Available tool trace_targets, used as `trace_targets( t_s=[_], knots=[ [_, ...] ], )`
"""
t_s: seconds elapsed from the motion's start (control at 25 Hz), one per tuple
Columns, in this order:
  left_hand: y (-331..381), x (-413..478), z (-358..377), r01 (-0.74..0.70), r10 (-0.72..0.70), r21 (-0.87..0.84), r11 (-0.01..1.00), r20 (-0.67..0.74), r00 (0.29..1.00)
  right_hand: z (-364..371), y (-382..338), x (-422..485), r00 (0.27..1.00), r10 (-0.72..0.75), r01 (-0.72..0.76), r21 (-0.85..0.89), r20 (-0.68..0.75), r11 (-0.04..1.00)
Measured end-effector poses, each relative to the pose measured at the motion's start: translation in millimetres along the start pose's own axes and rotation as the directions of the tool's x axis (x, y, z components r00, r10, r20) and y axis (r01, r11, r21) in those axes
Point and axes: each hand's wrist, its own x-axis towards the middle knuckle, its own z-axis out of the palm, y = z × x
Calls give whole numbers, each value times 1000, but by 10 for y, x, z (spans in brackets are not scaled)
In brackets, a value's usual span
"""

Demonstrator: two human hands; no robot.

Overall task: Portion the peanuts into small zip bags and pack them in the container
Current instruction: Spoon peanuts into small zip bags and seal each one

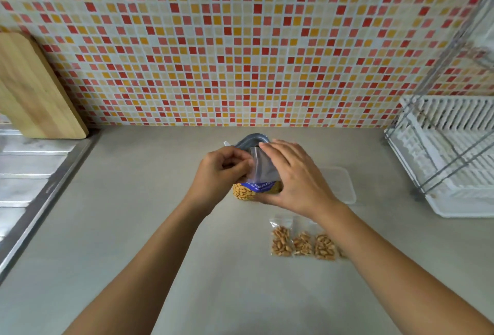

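While the left grip point(224, 171) pinches one lip of an empty small zip bag point(263, 167) with curled fingers, the head view shows the right grip point(296, 178) laid over the bag's other side, its fingers fairly straight and its thumb low along the peanut pack point(246, 191). Whether it pinches the bag or only steadies it, I cannot tell. The bag is held up between the two grips, directly above the pack, which stands on the tabletop point(187, 268) just under them. Three filled bags point(302, 243) lie side by side nearer the person than the right grip, partly under that forearm. A clear container point(343, 187), or perhaps its lid, lies flat just right of the right grip. A grey-blue rim point(250, 139) shows beyond both grips; what it belongs to is unclear.

The step in hand looks like opening the bag's mouth for another portion. To do it well, each grip should take one lip only and draw them apart gently, since thin film clings and a snatch could tear the zip. Keep the mouth over the pack so stray nuts fall back in. Mind that the pack does not topple under the right thumb, and match the fill to the finished bags.
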Motion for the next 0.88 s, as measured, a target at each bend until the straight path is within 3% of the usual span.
trace_targets(
  t_s=[0.28, 0.56, 0.72, 0.8, 0.88],
  knots=[
    [25, 73, -22, -28, 28, 84, 996, -7, 1000, -11, -91, 120, 983, 32, -42, -54, -181, 998],
    [-1, 175, 1, -76, 87, 302, 950, -24, 996, -2, -81, 127, 984, 78, -79, 1, -159, 997],
    [-14, 214, 1, -115, 126, 335, 935, -10, 992, -36, -41, 108, 983, 155, -134, 192, -100, 972],
    [-75, 321, -71, -101, 166, 352, 931, -162, 973, -71, 7, 99, 969, 242, -209, 357, -51, 911],
    [-177, 505, -153, 22, 119, 464, 885, -271, 955, -75, 68, 100, 950, 311, -261, 477, -26, 839]
  ],
)
